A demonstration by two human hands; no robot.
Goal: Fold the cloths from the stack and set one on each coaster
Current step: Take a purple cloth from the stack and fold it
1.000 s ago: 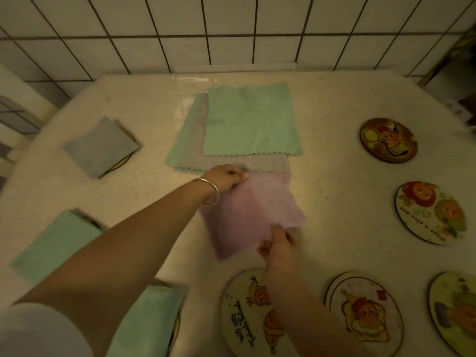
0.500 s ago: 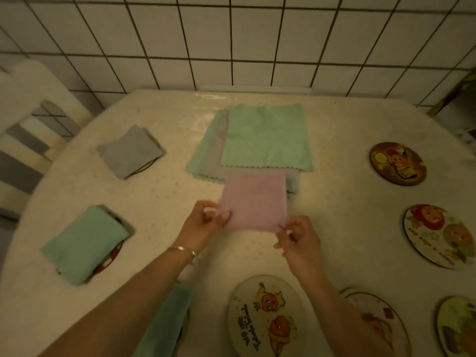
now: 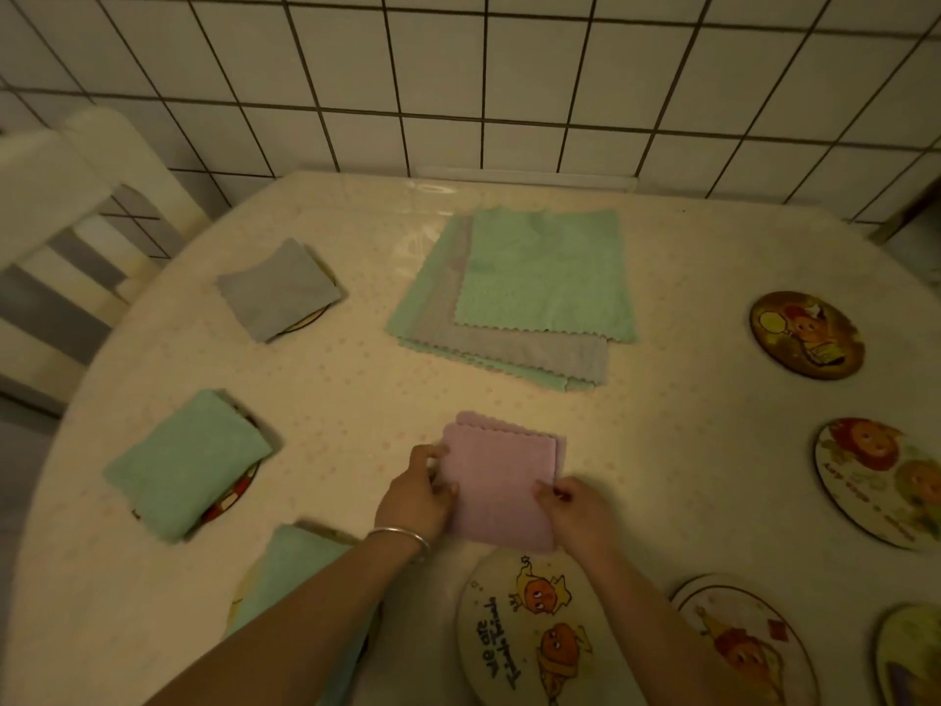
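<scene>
A pink cloth [image 3: 501,484] lies folded small on the bench [image 3: 687,400], near the front edge. The left hand [image 3: 417,494] holds its left side, with the fingers curled over the edge in a tight grip. The right hand [image 3: 578,509] pinches the right side near the bottom corner, so that grip is clamped on the pink cloth too. A silver bangle [image 3: 402,537] sits on the left wrist.

Just below the pink cloth is a pale round coaster [image 3: 514,629] with two cartoon faces on it, and the cloth's bottom edge is right at its rim.

Farther back on the bench is the stack of cloths [image 3: 514,303], flat and open, with a green one on top and a grey one under it.

On the left side, a grey folded cloth [image 3: 277,290] sits on a coaster, and a green folded cloth [image 3: 188,463] sits on another. A third green cloth [image 3: 290,568] shows beside the left arm.

On the right side lie more picture coasters with nothing on them: a dark one [image 3: 807,334] at the back and a light one [image 3: 881,481] nearer.

White wall tiles [image 3: 458,79] stand behind the bench.
</scene>
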